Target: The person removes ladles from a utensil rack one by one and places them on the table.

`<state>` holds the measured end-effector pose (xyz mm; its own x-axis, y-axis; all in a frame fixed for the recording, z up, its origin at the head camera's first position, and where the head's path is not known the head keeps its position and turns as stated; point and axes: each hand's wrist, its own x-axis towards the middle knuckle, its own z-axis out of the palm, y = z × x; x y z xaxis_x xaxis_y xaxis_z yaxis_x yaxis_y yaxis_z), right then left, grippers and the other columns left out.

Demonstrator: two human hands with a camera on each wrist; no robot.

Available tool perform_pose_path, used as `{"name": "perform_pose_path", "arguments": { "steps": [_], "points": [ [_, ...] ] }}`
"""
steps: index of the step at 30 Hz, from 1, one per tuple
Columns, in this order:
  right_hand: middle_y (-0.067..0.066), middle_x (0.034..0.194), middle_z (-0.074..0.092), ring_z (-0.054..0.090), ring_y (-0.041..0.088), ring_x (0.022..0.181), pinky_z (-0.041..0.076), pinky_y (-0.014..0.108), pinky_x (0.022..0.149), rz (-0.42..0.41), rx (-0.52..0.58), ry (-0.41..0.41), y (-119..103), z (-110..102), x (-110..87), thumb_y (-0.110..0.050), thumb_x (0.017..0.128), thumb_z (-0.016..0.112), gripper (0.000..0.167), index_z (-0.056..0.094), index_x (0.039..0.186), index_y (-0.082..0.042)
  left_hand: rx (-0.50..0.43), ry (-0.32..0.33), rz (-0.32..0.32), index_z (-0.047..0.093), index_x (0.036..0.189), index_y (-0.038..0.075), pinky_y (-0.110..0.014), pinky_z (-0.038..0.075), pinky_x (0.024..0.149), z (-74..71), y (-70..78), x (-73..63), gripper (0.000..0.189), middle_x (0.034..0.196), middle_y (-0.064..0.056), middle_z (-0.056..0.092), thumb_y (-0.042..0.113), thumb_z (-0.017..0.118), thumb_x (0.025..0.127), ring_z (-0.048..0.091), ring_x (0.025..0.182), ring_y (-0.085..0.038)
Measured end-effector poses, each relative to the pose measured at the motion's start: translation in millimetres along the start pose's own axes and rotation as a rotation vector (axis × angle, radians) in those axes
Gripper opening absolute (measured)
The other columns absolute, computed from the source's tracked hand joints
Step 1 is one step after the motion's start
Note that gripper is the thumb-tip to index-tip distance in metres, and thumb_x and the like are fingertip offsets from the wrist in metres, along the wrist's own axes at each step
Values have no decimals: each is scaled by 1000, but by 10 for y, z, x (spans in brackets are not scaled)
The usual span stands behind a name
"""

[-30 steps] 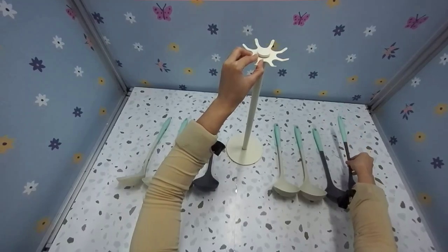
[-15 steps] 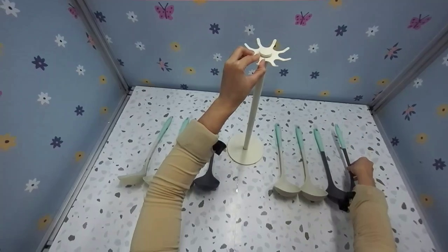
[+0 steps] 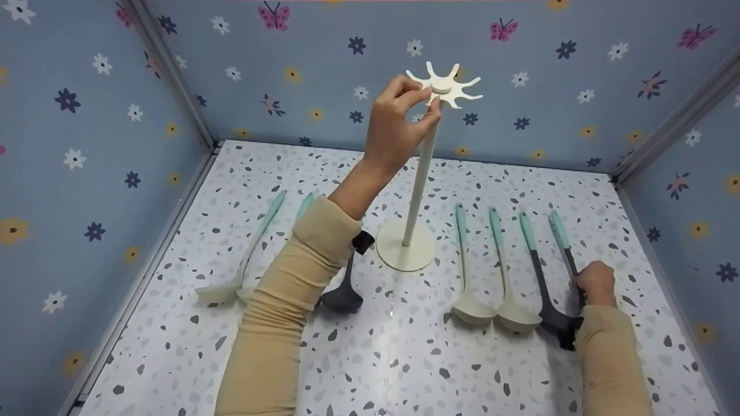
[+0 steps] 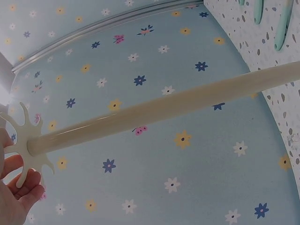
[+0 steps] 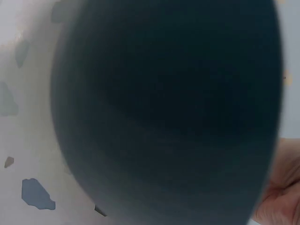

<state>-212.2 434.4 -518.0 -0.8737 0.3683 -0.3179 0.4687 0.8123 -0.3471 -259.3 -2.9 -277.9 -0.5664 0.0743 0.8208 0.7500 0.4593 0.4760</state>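
Note:
A cream utensil stand (image 3: 421,173) rises from a round base, with curved hooks fanning out at its top. My left hand (image 3: 396,118) pinches that hooked top between thumb and fingers; the left wrist view shows the fingertips (image 4: 32,180) around one hook. At the right, my right hand (image 3: 597,283) grips the dark shaft of a ladle (image 3: 558,231) with a mint handle end. My hand and sleeve hide its lower part in the head view. A dark rounded bowl (image 5: 168,112) fills most of the right wrist view.
Beside the held ladle lie a dark ladle (image 3: 537,277) and two cream ladles (image 3: 473,309), (image 3: 517,316). Left of the base are a cream ladle (image 3: 245,266) and a dark ladle (image 3: 342,297), others partly behind my left sleeve. Flowered panels (image 3: 324,69) enclose the speckled table (image 3: 439,370).
The held ladle's mint end has come toward me and slightly left, close to the neighbouring dark ladle's handle. My right hand has lowered slightly; my left hand keeps its hold on the stand.

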Motion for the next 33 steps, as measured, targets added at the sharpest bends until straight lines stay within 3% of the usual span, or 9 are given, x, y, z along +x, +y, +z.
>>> {"name": "perform_pose_path", "arguments": {
  "steps": [5, 9, 18, 27, 33],
  "points": [
    [32, 74, 52, 51, 33, 63, 46, 39, 59, -53, -104, 50, -7, 20, -26, -4, 70, 66, 33, 54, 82, 24, 14, 5, 15, 68, 93, -1, -14, 39, 76, 5, -7, -7, 22, 86, -11, 55, 15, 57, 83, 52, 83, -17],
    [35, 81, 52, 51, 37, 71, 45, 44, 68, -42, -125, 44, -22, 27, -41, -5, 70, 65, 37, 52, 88, 25, 11, 7, 16, 68, 94, -2, -14, 39, 77, 7, -13, -9, 22, 86, -11, 55, 14, 58, 83, 52, 83, -17],
    [31, 72, 53, 52, 38, 66, 45, 44, 61, -78, -133, 79, -39, 32, -83, 0, 63, 62, 25, 52, 75, 20, 3, 9, 9, 68, 93, -2, -14, 39, 77, -6, -12, -7, 21, 85, -11, 55, 13, 58, 82, 52, 82, -17],
    [34, 80, 52, 52, 39, 73, 44, 46, 66, -46, -112, 43, -53, 37, -84, 0, 66, 62, 29, 50, 83, 21, 1, 14, 11, 68, 92, -2, -14, 39, 76, -12, -15, -11, 20, 85, -11, 55, 13, 58, 82, 52, 83, -18],
    [37, 85, 51, 52, 42, 77, 45, 45, 69, -51, -127, 5, -64, 16, -78, -6, 68, 65, 41, 49, 90, 25, 16, 11, 19, 68, 93, -2, -15, 39, 76, -13, -32, -13, 21, 85, -11, 55, 14, 58, 83, 52, 82, -17]
  ]
}}
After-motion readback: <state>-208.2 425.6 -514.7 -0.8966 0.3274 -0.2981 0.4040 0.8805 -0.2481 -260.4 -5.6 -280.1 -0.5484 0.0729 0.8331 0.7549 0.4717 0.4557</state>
